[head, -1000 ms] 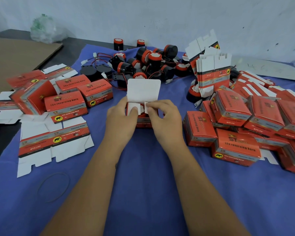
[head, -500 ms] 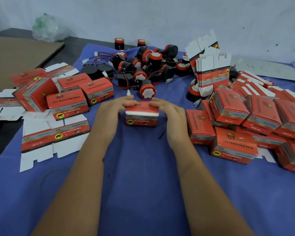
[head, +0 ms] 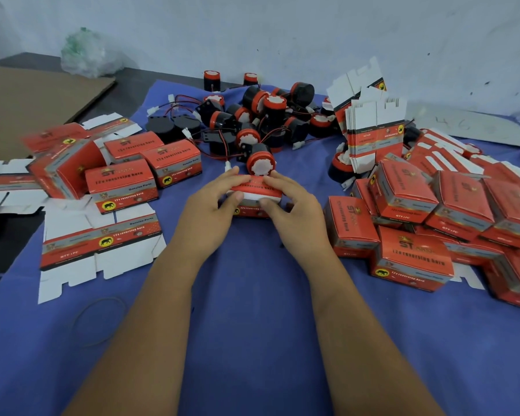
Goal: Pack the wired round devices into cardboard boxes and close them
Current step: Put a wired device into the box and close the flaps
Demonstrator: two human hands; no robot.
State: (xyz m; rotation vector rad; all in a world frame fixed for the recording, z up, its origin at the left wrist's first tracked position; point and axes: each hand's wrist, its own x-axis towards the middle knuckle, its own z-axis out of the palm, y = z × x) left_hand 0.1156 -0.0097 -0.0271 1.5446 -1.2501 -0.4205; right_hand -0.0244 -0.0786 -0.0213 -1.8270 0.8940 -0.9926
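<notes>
Centrally, both hands grip one small red box [head: 254,195] on the blue cloth [head: 252,325]. The left hand [head: 206,211] curls round its left end, thumb on the white flap edge; the right hand [head: 294,213] curls round its right end, thumb on the front. Whether the lid is fully tucked cannot be told. Just beyond, at 12 o'clock, lies a pile of round wired devices [head: 261,121]. Closed boxes [head: 412,256] crowd 3 o'clock, more closed boxes [head: 122,184] sit at 10 o'clock, and flat unfolded cartons [head: 99,244] lie at 9 o'clock.
</notes>
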